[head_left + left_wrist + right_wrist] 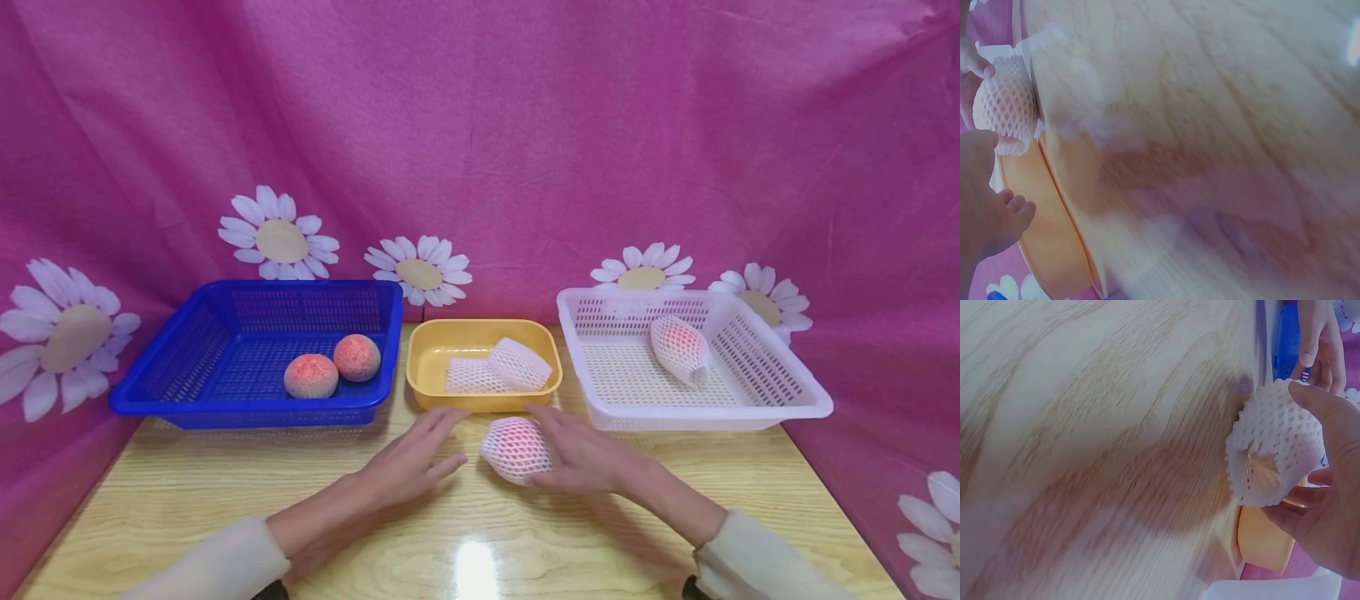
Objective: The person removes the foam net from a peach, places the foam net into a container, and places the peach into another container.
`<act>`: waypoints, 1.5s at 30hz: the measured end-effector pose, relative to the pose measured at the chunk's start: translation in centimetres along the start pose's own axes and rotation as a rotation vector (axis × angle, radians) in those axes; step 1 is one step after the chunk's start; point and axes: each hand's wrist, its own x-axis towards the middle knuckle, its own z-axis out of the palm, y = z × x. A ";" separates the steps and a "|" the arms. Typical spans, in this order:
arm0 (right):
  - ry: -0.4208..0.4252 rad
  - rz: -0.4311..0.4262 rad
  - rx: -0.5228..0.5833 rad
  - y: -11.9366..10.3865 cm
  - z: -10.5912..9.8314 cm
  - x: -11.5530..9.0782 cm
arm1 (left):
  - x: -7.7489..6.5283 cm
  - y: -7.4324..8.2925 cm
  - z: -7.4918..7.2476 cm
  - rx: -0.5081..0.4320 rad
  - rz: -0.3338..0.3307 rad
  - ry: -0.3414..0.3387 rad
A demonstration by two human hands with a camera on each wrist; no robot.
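Observation:
A pink peach in a white foam net point(516, 450) is at the table's front middle, before the yellow tray. My right hand point(585, 454) holds its right side; in the right wrist view the thumb lies on the foam net point(1272, 434) and the other fingers curl behind it. On the other side, my left hand point(412, 462) is held apart from the net, fingers extended and holding nothing. The left wrist view shows the netted peach point(1007, 106) beyond that hand's fingers.
Two bare peaches point(311, 376) lie in the blue basket point(255, 408) at left. Foam nets point(517, 365) lie inside the yellow tray point(483, 402). At right, the white basket point(705, 412) contains another netted peach point(678, 346). A flowered pink cloth point(495, 150) hangs behind.

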 end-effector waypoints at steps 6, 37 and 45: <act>-0.011 0.018 0.032 -0.3 0.4 0.9 | 0.6 0.3 0.3 0.005 0.033 -0.005; 0.148 -0.063 0.006 -1.3 -1.8 2.4 | 2.9 2.4 -2.5 0.000 0.138 0.034; 0.164 -0.066 0.002 -1.5 -3.1 2.4 | 3.5 2.6 -3.1 0.004 0.139 0.060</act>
